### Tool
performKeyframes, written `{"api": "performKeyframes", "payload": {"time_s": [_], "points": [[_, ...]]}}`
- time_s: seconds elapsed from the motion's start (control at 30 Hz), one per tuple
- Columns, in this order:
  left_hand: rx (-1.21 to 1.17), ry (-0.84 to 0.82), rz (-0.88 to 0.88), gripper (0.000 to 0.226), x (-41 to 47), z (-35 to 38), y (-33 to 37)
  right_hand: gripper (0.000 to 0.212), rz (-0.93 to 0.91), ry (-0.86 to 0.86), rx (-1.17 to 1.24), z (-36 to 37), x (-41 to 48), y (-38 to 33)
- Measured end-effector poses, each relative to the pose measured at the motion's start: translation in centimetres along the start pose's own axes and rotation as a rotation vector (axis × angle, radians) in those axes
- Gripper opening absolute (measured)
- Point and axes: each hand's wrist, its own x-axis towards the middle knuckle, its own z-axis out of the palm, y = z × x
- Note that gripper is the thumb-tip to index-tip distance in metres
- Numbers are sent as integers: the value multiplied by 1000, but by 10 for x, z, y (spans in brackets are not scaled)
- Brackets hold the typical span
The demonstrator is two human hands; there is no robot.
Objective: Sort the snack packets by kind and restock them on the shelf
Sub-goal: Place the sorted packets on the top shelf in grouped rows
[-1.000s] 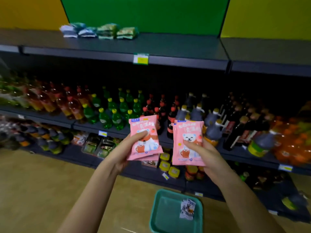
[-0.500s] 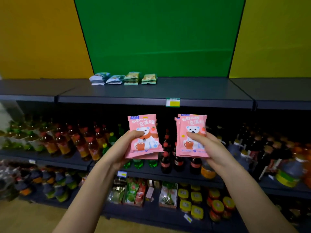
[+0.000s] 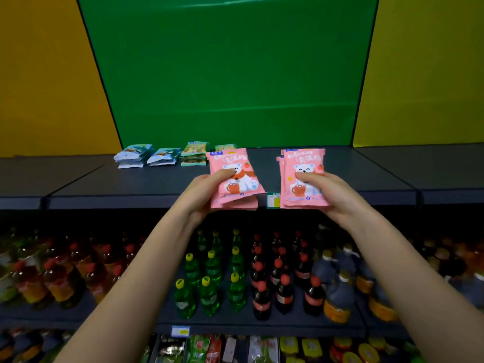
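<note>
Though lettering (image 3: 303, 157) blurs, pink packets (image 3: 287, 183) show a white bear (image 3: 303, 168) and mug (image 3: 298, 190).

Left hand (image 3: 201, 191) and right hand (image 3: 332, 193) each hold pink bear packets (image 3: 242, 163) before the top shelf (image 3: 117, 184); blue packets (image 3: 135, 154) and green packets (image 3: 194, 153) lie at ten o'clock.

Green packet stack (image 3: 225, 147) half hidden behind pink packets (image 3: 234, 176), price label (image 3: 273, 200) partly covered

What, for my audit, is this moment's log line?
left hand: grips left pink stack; right hand: grips right pink stack; top shelf: blue stacks, green stacks
</note>
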Motion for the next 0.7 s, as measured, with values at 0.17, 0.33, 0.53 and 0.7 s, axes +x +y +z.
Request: {"api": "performKeyframes", "payload": {"time_s": [0.17,0.33,0.53,0.7], "points": [[6,6,-4,13,87,8,12,15,0,11,-27,-12,90,-8],[63,28,-88,21,174,24,15,5,53,57,-48,-28,169,-7],[181,108,-90,44,255,48,12,7,115,130,-121,-46,246,-3],[340,152,-67,43,290,61,3,27,106,237,-331,-57,292,8]]}}
